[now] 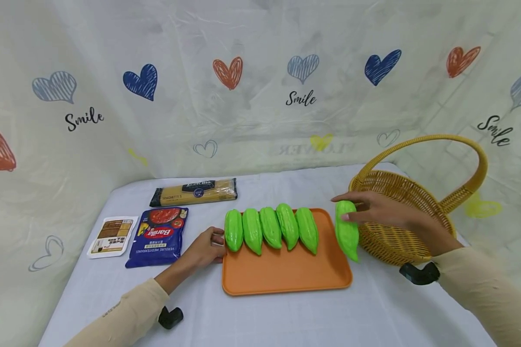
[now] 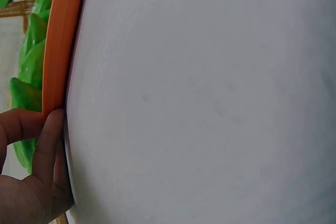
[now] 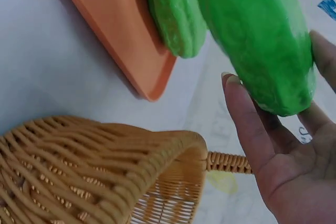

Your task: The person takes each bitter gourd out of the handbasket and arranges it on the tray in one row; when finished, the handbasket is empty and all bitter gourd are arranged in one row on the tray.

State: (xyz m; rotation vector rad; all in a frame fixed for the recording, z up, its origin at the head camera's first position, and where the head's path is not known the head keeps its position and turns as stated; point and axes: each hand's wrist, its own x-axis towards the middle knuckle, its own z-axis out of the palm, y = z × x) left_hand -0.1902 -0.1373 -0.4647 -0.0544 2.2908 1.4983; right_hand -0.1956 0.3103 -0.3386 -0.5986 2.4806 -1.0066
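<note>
My right hand (image 1: 377, 208) grips the thick end of a bright green bitter melon (image 1: 347, 238) by the tray's right edge, its tapered tip pointing toward me. Thumb and fingers wrap that end in the right wrist view, where the held melon (image 3: 257, 30) hangs above the table. On the orange tray (image 1: 282, 275), several more bitter melons (image 1: 270, 227) lie side by side along the far half. My left hand (image 1: 207, 248) pinches the tray's left rim beside the leftmost melon; the left wrist view has thumb and fingers on that rim (image 2: 60, 51).
A wicker basket (image 1: 399, 190) with a tall handle stands right of the tray, behind my right forearm. Left of the tray lie a blue Barilla pouch (image 1: 158, 236) and a white flat pack (image 1: 112, 237). A spaghetti packet (image 1: 195, 192) lies at the back, before a heart-printed curtain (image 1: 260, 120).
</note>
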